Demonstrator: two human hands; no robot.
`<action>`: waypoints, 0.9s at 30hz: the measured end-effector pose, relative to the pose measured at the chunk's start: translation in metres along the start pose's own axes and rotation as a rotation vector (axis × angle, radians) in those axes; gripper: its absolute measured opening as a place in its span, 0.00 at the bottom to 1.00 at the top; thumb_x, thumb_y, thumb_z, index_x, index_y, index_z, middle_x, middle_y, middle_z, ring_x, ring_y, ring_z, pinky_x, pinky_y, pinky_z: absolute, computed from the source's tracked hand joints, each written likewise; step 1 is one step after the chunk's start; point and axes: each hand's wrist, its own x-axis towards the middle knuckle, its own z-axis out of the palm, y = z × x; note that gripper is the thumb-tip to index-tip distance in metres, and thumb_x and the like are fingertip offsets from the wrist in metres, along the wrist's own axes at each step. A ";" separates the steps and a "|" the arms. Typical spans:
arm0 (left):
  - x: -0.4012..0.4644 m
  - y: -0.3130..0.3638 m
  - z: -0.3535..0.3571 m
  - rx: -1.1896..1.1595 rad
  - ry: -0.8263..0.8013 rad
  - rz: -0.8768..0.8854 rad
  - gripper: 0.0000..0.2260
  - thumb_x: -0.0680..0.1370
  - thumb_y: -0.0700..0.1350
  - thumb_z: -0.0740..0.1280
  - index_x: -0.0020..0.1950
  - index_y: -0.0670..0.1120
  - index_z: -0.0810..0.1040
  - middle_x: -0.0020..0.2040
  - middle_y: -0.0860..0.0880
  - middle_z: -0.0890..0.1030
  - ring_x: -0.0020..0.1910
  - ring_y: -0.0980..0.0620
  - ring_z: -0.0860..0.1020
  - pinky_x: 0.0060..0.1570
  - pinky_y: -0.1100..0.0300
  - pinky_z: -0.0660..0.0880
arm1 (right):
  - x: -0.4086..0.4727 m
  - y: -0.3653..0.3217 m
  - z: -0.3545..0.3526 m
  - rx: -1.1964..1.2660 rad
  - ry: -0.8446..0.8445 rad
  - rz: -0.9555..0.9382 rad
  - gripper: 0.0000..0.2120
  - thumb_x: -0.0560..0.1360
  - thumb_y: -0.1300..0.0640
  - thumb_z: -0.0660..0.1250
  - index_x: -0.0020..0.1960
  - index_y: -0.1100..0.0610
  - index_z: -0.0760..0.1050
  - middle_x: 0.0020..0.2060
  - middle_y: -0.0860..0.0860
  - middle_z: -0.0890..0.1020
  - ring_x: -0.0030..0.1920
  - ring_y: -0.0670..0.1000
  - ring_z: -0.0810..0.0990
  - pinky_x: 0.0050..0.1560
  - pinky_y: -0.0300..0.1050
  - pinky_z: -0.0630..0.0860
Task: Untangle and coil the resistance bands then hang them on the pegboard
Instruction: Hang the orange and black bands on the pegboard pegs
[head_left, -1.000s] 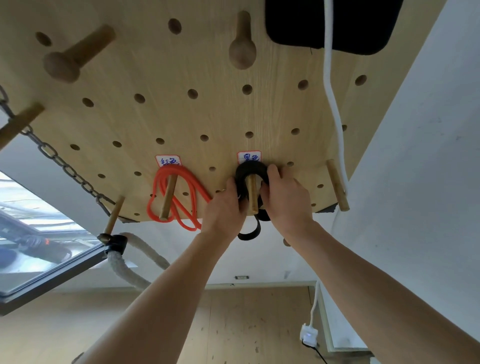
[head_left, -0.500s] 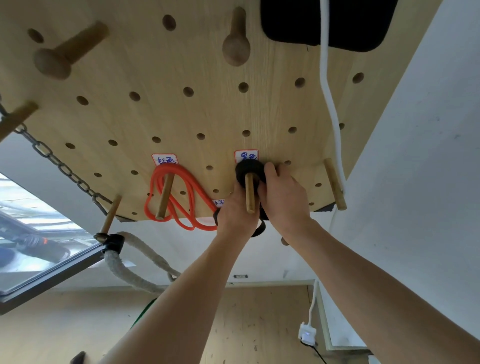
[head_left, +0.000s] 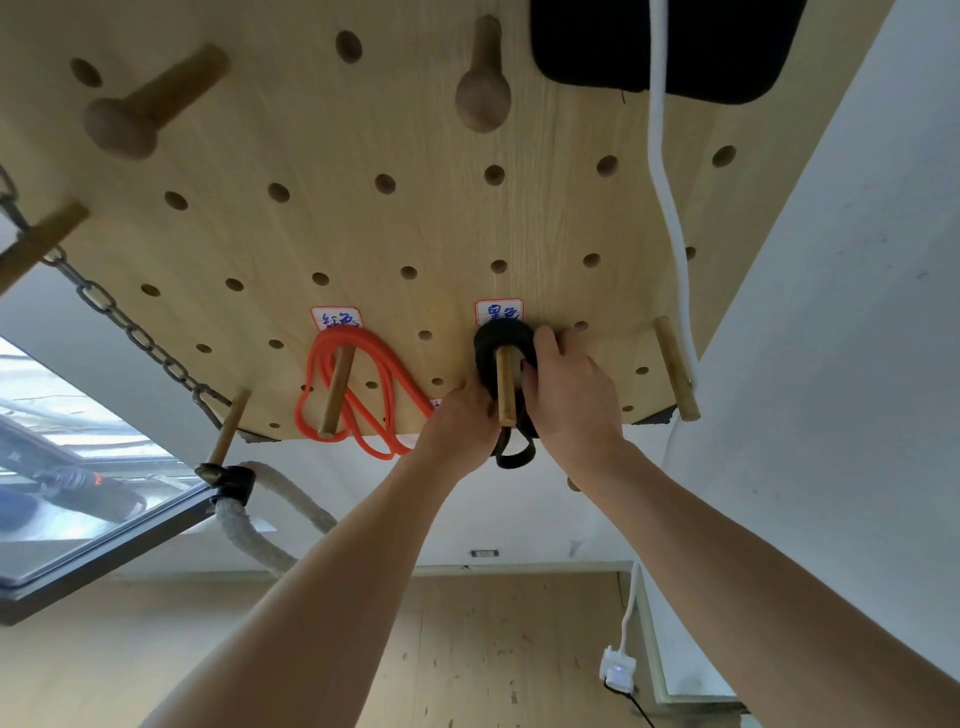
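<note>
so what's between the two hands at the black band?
Head view: the wooden peg stands between the left hand and the right hand, with the black band looped round it; both hands hold the band.

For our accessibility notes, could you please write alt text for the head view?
Both hands, left and right, grip a coiled black band looped over a wooden peg on a pegboard. A red band hangs on the neighbouring peg.
</note>
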 end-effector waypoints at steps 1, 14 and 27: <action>0.001 -0.003 0.001 0.073 0.029 0.005 0.06 0.85 0.44 0.61 0.58 0.43 0.74 0.43 0.47 0.81 0.37 0.49 0.79 0.43 0.56 0.82 | 0.000 0.000 0.000 -0.002 0.001 0.002 0.11 0.82 0.55 0.64 0.61 0.60 0.74 0.49 0.60 0.78 0.35 0.54 0.68 0.33 0.45 0.64; -0.005 -0.023 -0.006 0.137 0.089 -0.045 0.14 0.85 0.52 0.61 0.57 0.41 0.75 0.38 0.49 0.78 0.34 0.50 0.79 0.35 0.59 0.77 | -0.005 0.007 0.009 -0.014 0.127 -0.034 0.11 0.76 0.57 0.72 0.55 0.60 0.76 0.40 0.57 0.79 0.34 0.55 0.77 0.31 0.41 0.63; -0.013 -0.007 -0.010 0.112 0.209 -0.066 0.09 0.83 0.50 0.64 0.52 0.44 0.75 0.40 0.48 0.78 0.37 0.47 0.80 0.35 0.56 0.78 | -0.016 0.011 0.035 0.141 0.041 0.139 0.08 0.80 0.56 0.66 0.55 0.61 0.73 0.47 0.55 0.78 0.41 0.54 0.77 0.34 0.45 0.69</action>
